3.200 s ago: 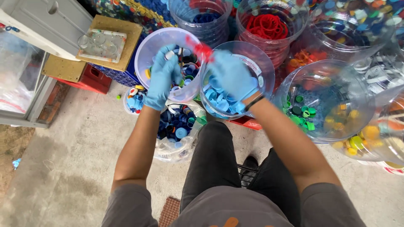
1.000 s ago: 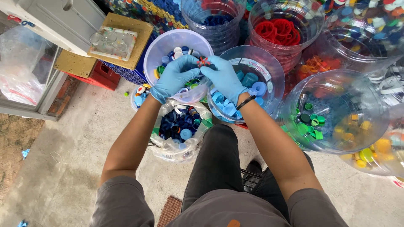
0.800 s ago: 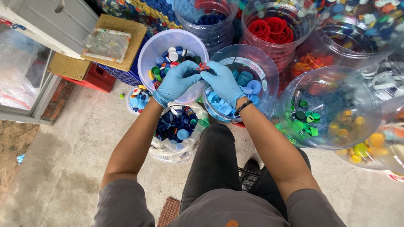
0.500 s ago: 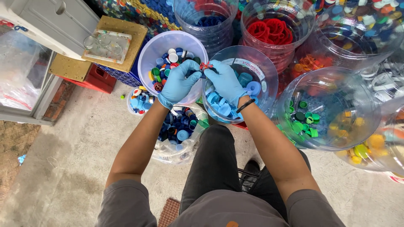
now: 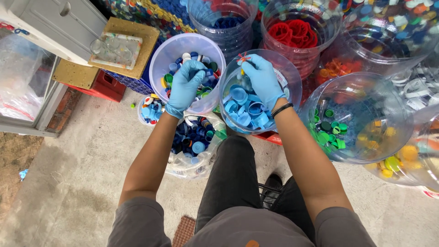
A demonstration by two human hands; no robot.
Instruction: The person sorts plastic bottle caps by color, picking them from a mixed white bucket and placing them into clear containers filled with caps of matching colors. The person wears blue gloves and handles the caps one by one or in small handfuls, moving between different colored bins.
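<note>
Bottle caps of mixed colours [image 5: 206, 68] fill a white tub [image 5: 167, 55] where the gloved left hand [image 5: 187, 84] digs, fingers curled; the right hand [image 5: 260, 77] pinches a small red piece [image 5: 242, 58] over the light-blue caps' tub [image 5: 292, 75]

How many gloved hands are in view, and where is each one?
2. The left hand reaches into the white tub of mixed caps. The right hand is over the clear tub of light blue caps, pinching a small red piece.
</note>
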